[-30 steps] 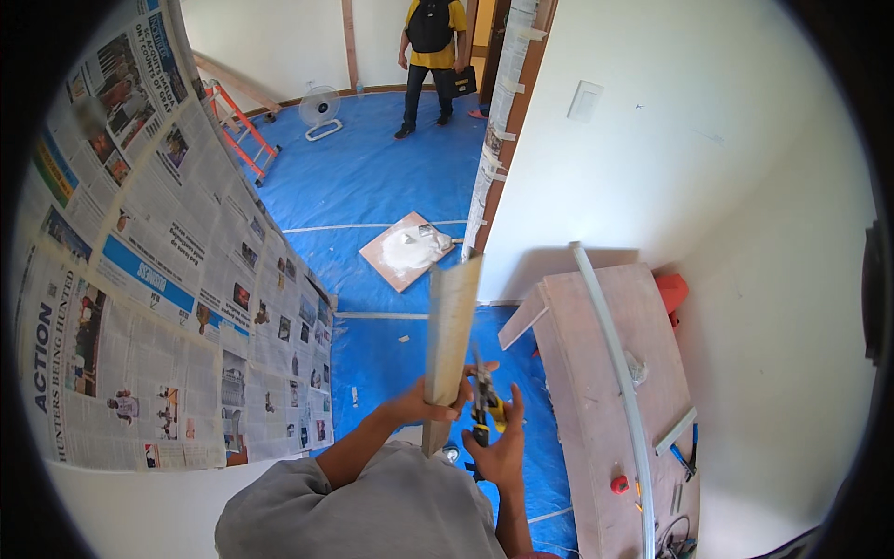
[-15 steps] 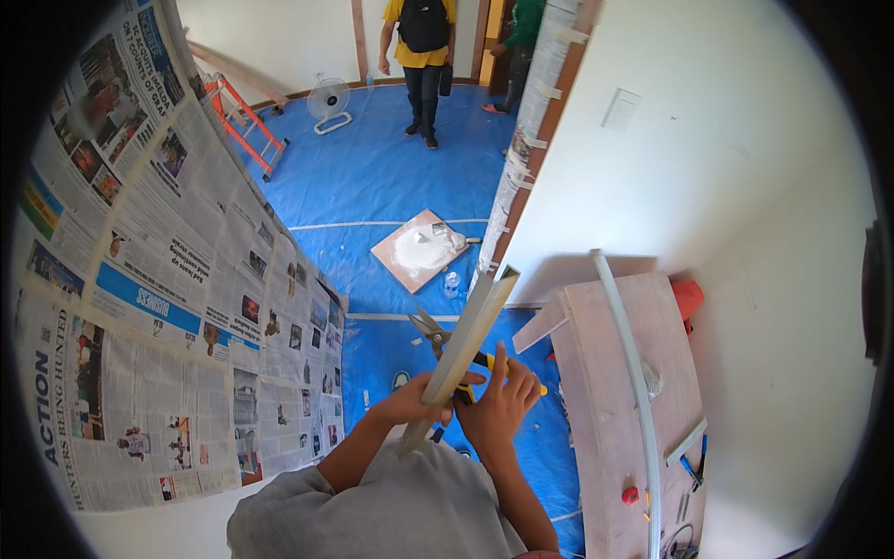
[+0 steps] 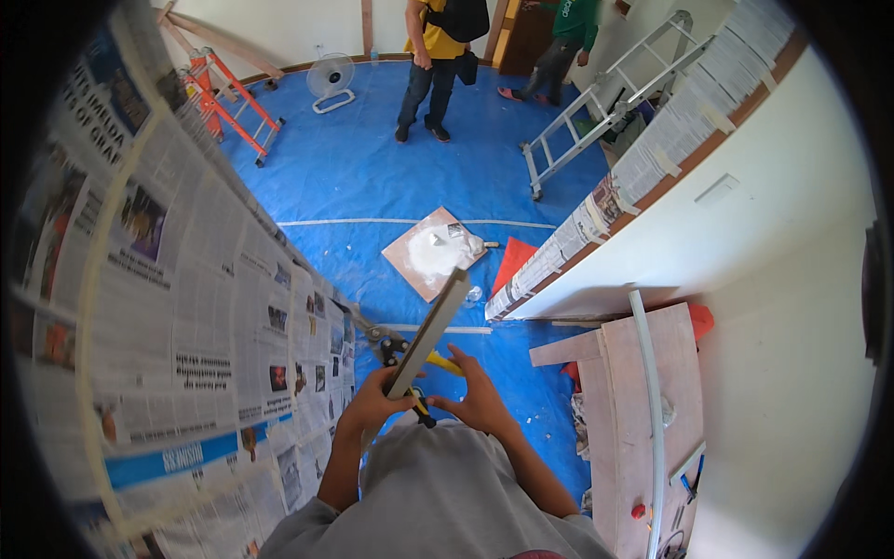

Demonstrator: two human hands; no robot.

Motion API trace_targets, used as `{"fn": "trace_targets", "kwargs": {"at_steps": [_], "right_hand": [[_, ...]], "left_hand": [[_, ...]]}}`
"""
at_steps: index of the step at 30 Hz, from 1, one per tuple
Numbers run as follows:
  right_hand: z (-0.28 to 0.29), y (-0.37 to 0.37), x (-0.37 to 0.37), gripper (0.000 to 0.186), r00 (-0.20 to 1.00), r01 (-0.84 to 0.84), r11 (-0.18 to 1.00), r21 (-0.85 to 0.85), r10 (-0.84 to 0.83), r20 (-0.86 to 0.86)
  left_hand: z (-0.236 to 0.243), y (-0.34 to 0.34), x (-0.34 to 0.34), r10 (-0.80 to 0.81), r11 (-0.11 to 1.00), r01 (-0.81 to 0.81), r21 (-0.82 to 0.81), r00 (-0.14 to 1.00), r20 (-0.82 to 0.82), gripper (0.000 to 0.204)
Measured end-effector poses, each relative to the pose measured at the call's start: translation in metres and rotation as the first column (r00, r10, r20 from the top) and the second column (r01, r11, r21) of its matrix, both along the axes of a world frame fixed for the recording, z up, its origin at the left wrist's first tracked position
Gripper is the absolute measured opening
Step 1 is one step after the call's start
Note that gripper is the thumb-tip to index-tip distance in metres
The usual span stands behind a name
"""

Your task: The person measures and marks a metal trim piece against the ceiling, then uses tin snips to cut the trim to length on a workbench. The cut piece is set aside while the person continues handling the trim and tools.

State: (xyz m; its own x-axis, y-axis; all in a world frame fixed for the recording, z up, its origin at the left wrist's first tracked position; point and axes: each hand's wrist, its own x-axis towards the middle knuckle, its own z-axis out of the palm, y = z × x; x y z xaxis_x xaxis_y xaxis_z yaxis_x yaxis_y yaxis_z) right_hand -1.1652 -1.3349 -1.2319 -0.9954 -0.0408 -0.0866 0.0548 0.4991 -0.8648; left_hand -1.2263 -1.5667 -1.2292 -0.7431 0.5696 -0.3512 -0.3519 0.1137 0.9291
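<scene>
A long, narrow metal channel point(image 3: 436, 324) slants up and away from my body. My left hand point(image 3: 374, 402) is closed around its lower part. Crossing behind the channel is a pair of tin snips point(image 3: 445, 362) with yellow and black handles, its blades pointing left toward the papered wall. The snips' handles are spread apart. Beside them my right hand point(image 3: 477, 402) is open in a C shape, thumb close to the lower handle and fingers close to the upper one. Whether it touches them is hard to make out.
Newspaper covers the left wall point(image 3: 205, 373). A blue sheet point(image 3: 326, 177) lies over the floor with a powder-covered board point(image 3: 410, 270). At right, a wooden bench point(image 3: 624, 410) carries a long metal strip point(image 3: 652, 401). Two people, a fan point(image 3: 331, 76) and ladders point(image 3: 596, 116) are farther off.
The view has swung right, bringing a silver ladder into sight. The snips now sit farther left across the channel, and my right hand's fingers have spread around their handles. The person in yellow has turned.
</scene>
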Motion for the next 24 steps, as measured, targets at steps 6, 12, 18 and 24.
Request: {"fn": "trace_targets", "kwargs": {"at_steps": [6, 12, 18, 24], "right_hand": [[-0.037, 0.020, -0.062, 0.086, 0.980, 0.046, 0.998, 0.033, -0.052, 0.190], [-0.081, 0.065, -0.147, 0.067, 0.963, 0.031, 0.996, 0.088, -0.054, 0.264], [-0.097, 0.105, -0.286, 0.037, 0.996, -0.043, 0.996, 0.079, 0.037, 0.075], [-0.072, 0.122, -0.437, 0.032, 0.998, 0.050, 0.999, -0.004, -0.050, -0.043]], "left_hand": [[-0.033, -0.022, -0.055, 0.122, 0.991, -0.119, -0.060, 0.992, 0.046, 0.054], [-0.051, -0.014, -0.133, 0.196, 0.975, -0.195, -0.110, 0.981, -0.007, 0.050], [-0.043, 0.008, -0.236, 0.298, 0.941, -0.306, -0.147, 0.952, -0.075, 0.049], [-0.019, 0.022, -0.344, 0.337, 0.895, -0.392, -0.214, 0.907, -0.252, 0.061]]}}
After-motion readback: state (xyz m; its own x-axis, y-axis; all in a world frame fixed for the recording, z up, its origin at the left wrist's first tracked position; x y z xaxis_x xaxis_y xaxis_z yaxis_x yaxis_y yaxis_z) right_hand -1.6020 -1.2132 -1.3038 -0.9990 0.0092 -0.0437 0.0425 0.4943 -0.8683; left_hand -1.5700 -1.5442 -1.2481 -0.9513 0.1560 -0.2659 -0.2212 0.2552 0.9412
